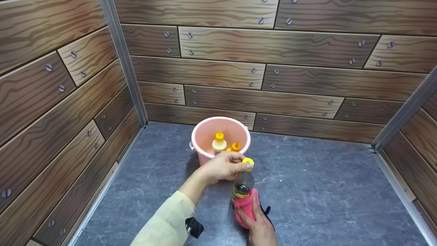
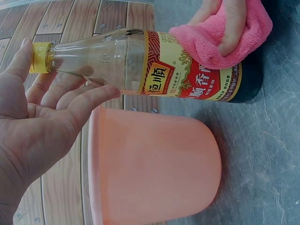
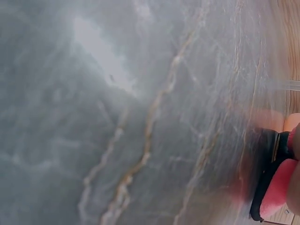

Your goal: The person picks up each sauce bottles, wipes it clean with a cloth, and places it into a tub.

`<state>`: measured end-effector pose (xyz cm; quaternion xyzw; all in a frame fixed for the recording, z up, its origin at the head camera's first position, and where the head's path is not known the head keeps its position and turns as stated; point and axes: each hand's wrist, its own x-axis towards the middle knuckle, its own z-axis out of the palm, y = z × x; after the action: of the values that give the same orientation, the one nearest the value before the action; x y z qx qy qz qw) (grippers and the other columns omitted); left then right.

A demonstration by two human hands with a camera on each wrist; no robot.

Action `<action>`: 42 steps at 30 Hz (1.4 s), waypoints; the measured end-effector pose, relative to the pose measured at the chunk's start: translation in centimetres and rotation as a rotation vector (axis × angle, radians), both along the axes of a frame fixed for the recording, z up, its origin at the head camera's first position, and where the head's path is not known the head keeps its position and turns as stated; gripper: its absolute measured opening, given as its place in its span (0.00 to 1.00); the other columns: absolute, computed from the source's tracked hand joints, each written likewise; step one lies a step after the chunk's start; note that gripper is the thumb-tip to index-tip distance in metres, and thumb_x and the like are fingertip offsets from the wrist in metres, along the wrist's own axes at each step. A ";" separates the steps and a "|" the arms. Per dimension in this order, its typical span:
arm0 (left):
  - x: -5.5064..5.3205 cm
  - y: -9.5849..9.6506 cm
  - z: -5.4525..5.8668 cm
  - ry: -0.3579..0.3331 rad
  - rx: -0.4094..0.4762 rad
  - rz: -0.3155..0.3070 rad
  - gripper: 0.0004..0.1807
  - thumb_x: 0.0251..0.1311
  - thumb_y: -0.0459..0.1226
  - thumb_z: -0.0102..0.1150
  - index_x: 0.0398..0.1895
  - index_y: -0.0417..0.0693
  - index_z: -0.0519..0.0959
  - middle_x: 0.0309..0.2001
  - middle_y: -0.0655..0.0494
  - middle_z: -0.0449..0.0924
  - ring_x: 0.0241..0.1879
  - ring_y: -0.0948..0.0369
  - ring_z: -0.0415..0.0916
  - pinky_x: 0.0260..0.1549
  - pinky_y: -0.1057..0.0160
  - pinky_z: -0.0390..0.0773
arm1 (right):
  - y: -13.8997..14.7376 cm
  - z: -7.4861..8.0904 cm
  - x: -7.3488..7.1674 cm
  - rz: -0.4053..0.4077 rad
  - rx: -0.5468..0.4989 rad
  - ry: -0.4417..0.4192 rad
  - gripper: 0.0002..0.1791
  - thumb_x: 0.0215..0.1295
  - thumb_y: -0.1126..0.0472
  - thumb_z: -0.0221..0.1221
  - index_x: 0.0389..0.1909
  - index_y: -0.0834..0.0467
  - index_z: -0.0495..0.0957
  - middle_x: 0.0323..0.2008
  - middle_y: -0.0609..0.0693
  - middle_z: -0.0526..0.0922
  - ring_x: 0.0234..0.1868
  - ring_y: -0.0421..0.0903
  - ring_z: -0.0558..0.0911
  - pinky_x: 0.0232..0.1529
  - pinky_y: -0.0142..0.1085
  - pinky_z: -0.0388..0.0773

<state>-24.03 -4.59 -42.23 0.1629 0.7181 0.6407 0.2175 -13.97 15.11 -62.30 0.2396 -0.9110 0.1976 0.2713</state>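
Note:
A glass vinegar bottle [image 2: 105, 63] with a yellow cap [image 1: 248, 163] and a red and yellow label [image 2: 180, 70] stands in front of the pink bucket. My left hand [image 1: 223, 167] pinches it at the cap, thumb on one side and fingers behind the neck. Lower down, my right hand [image 1: 261, 227] grips a pink cloth [image 1: 249, 208] and presses it round the label and lower body. Dark liquid shows in the lower part of the bottle. At the right edge of the right wrist view, the cloth [image 3: 276, 192] shows a black border.
Just beyond the hands is the pink bucket [image 1: 201, 136], holding a squeeze bottle [image 1: 219, 143] with a yellow nozzle and another with an orange nozzle [image 1: 235, 147]. Wood-patterned walls [image 1: 225, 71] enclose the grey marbled floor [image 1: 324, 184] at the back and both sides.

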 end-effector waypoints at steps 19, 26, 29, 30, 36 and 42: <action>0.1 0.0 0.0 -0.002 0.002 0.012 0.08 0.68 0.40 0.73 0.45 0.47 0.88 0.32 0.55 0.79 0.22 0.64 0.61 0.20 0.69 0.62 | 0.2 1.8 0.2 -0.075 0.143 -0.520 0.40 0.58 0.78 0.63 0.64 0.36 0.84 0.78 0.66 0.64 0.62 0.79 0.75 0.43 0.68 0.82; 0.1 -0.2 0.0 0.010 -0.031 0.018 0.08 0.68 0.42 0.73 0.45 0.52 0.89 0.35 0.53 0.81 0.26 0.62 0.64 0.22 0.68 0.64 | 0.3 2.3 -0.1 -0.098 0.236 -0.606 0.39 0.59 0.73 0.67 0.67 0.34 0.82 0.79 0.65 0.61 0.64 0.79 0.73 0.47 0.67 0.82; 0.0 -0.1 0.0 0.012 -0.034 0.021 0.08 0.68 0.42 0.73 0.46 0.51 0.89 0.35 0.54 0.82 0.27 0.61 0.65 0.22 0.68 0.65 | 0.4 2.4 -0.1 -0.101 0.254 -0.607 0.38 0.59 0.71 0.67 0.66 0.34 0.82 0.79 0.63 0.62 0.65 0.80 0.72 0.46 0.66 0.82; 0.0 -0.1 0.0 0.009 -0.030 0.021 0.09 0.68 0.42 0.72 0.46 0.50 0.89 0.35 0.54 0.82 0.27 0.61 0.66 0.23 0.68 0.66 | 0.4 2.4 -0.1 -0.102 0.259 -0.603 0.37 0.60 0.71 0.67 0.66 0.35 0.83 0.79 0.63 0.62 0.65 0.80 0.72 0.46 0.66 0.83; 0.0 0.0 -0.1 0.008 -0.018 0.012 0.10 0.69 0.41 0.72 0.48 0.47 0.88 0.34 0.55 0.81 0.27 0.61 0.66 0.23 0.68 0.65 | 0.6 2.6 -0.1 -0.112 0.279 -0.598 0.33 0.62 0.70 0.66 0.64 0.36 0.85 0.78 0.62 0.65 0.66 0.81 0.70 0.47 0.65 0.83; 0.0 0.1 -0.1 0.014 -0.019 0.010 0.09 0.69 0.41 0.72 0.47 0.47 0.88 0.32 0.55 0.79 0.24 0.62 0.63 0.21 0.68 0.64 | 0.8 2.3 0.0 -0.111 0.251 -0.567 0.30 0.61 0.68 0.67 0.61 0.38 0.86 0.76 0.63 0.68 0.64 0.84 0.70 0.50 0.67 0.81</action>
<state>-23.99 -4.48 -42.33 0.1615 0.7266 0.6337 0.2107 -13.99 15.89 -59.99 0.1563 -0.9793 0.1276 -0.0148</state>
